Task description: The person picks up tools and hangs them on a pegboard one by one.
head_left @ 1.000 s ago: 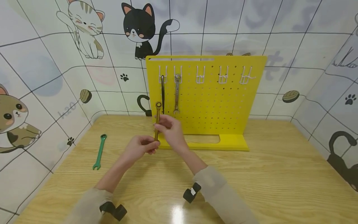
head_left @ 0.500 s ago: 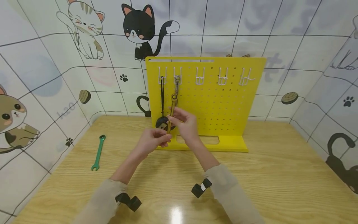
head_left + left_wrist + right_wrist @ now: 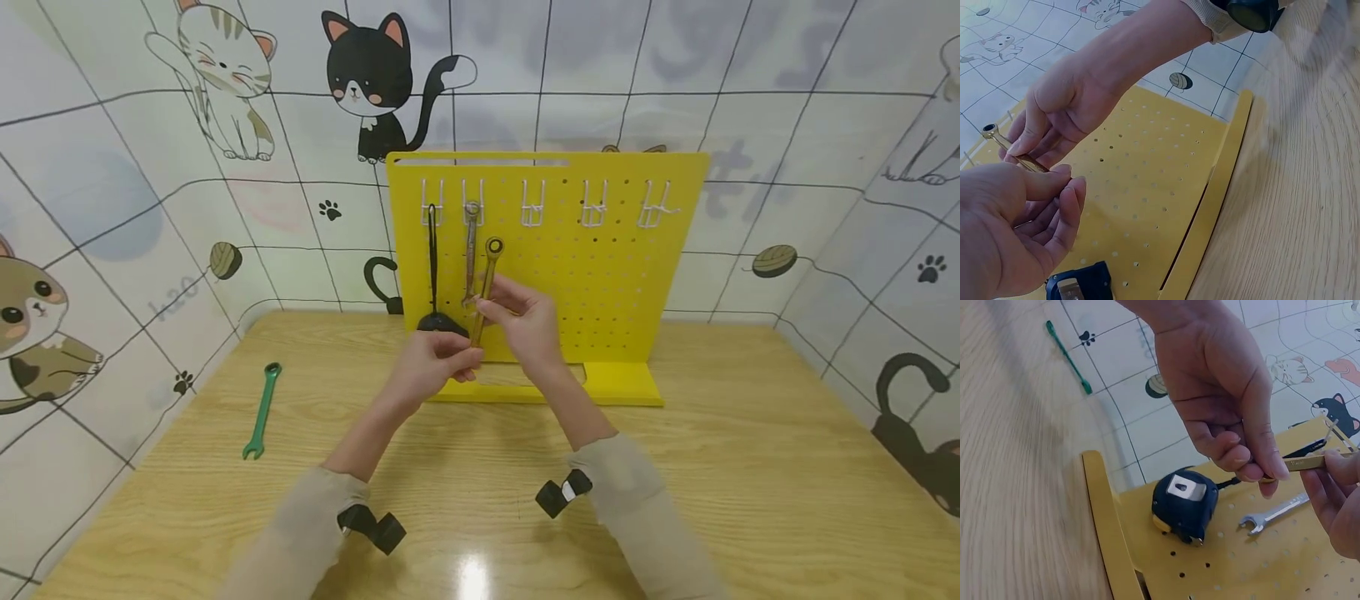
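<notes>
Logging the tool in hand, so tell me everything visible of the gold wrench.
The gold wrench looks like shiny metal: a round ring end with a hole, then a slim, straight shaft bearing marks too small to read. It is held ring end up, the top leaning slightly right in the head view, in front of the yellow pegboard. The right-hand grip pinches the shaft; the left-hand grip pinches it lower down, hiding the bottom end.

A workshop-like nook, judging by the tool-hung yellow pegboard (image 3: 600,283), wooden tabletop (image 3: 712,500) and cat-print walls (image 3: 585,50).
</notes>
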The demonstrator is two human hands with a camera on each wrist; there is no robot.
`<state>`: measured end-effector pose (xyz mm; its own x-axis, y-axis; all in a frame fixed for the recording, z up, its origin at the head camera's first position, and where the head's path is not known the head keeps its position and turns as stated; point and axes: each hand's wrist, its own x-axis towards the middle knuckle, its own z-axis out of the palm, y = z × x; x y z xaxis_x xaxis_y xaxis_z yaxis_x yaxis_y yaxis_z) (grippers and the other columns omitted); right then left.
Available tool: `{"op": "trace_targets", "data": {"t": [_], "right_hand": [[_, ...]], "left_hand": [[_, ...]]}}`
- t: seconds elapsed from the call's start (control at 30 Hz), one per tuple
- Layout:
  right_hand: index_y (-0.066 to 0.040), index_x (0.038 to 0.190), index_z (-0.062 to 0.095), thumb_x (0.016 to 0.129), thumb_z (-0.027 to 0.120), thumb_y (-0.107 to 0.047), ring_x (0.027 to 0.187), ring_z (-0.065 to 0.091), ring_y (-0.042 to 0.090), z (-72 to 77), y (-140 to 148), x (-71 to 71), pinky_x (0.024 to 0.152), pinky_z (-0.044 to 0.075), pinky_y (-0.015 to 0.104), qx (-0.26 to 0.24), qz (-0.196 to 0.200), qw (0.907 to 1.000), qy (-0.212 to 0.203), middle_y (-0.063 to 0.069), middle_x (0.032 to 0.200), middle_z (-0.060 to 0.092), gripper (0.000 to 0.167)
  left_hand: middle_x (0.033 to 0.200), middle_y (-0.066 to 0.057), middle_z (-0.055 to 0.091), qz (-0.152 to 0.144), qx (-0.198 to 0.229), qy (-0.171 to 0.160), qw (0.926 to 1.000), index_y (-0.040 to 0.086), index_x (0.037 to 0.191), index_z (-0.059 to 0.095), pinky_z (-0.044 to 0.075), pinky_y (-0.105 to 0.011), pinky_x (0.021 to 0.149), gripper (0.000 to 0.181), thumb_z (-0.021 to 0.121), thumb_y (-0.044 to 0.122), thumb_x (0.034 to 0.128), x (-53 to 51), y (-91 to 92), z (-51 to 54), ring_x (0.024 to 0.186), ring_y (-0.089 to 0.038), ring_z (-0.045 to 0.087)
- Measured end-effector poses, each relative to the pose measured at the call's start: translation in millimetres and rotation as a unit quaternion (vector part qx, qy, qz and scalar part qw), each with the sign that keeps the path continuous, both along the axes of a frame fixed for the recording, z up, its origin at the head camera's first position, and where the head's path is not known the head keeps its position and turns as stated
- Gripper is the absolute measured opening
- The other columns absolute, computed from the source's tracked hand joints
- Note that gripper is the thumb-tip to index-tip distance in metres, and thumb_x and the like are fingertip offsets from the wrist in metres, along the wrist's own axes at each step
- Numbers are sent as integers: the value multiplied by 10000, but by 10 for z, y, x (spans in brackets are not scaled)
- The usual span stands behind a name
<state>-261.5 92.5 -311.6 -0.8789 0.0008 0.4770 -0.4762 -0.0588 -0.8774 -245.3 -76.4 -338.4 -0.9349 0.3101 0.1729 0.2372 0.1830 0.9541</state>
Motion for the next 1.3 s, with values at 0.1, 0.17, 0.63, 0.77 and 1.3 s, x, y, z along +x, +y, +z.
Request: {"op": "trace_targets", "data": {"t": [0.1, 0.17, 0.63, 0.77, 1.3], "right_hand": [[66, 1263, 665, 905, 726, 22, 806, 710, 144, 17, 81, 6, 749, 607, 391, 60, 58, 9999, 106, 174, 971, 736, 365], [75, 1252, 669, 909, 725, 13, 819, 713, 164, 23, 129, 3, 756, 605, 417, 107, 103, 9997, 191, 168, 969, 740, 352], [70, 1292, 636, 910, 704, 59, 803, 719, 127, 185, 419, -46, 719, 609, 349, 192, -41, 9995, 266, 126, 979, 744, 389], [63, 1276, 654, 915, 714, 27, 763, 712, 139, 230, 489, -70, 707, 607, 328, 383, -103, 9988, 276, 138, 941, 736, 368], [13, 1347, 616, 925, 726, -24, 734, 712, 133, 376, 613, -131, 754, 605, 325, 672, -523, 9963, -135, 108, 954, 712, 438]], "left_hand": [[833, -141, 730, -155, 101, 3, 9998, -24, 968, 759, 577, -540, 806, 163, 727, 135, 947, -5, 56, 6, 783, -379, 694], [806, -94, 727, -194, 120, 1, 9997, -30, 972, 756, 583, -525, 801, 171, 726, 137, 948, -11, 89, 11, 810, -424, 683], [837, -122, 737, -364, 354, 28, 9987, -20, 1015, 765, 599, -424, 791, 224, 717, 192, 962, -138, 390, 72, 786, -296, 701], [878, -106, 743, -347, 491, -123, 9981, -29, 1033, 761, 599, -419, 816, 223, 709, 177, 967, -168, 470, 89, 831, -308, 709], [974, -148, 749, -276, 981, -491, 9936, -42, 1099, 747, 567, -483, 892, 243, 717, 154, 958, -291, 675, 147, 766, -159, 713]]}}
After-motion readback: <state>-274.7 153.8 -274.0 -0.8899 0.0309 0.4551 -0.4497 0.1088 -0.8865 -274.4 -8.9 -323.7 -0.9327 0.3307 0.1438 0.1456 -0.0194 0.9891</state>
